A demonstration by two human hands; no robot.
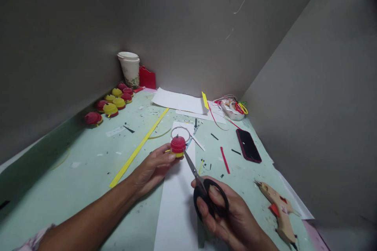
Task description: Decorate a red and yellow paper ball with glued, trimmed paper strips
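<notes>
Between the fingers and thumb of my left hand (157, 163) is a small red and yellow domed ornament (178, 144), red on top with a yellow band below. A tiny dark piece sticks up from its crown. My right hand (226, 211) is closed round the black handles of a pair of scissors (194, 170). The scissor tips point at the ornament's right side and seem to meet it; whether they touch cannot be made out. Under both hands runs a long strip of white paper (179, 204). Just behind the ornament lies a thin ring (188, 130).
Several similar red and yellow domes (110, 109) stand at the left by a white cup (129, 68). A yellow strip (141, 145) crosses the table. Rightward lie a phone (248, 145), a glue gun (278, 208) and a tape roll (231, 109). Grey walls close in the back and right.
</notes>
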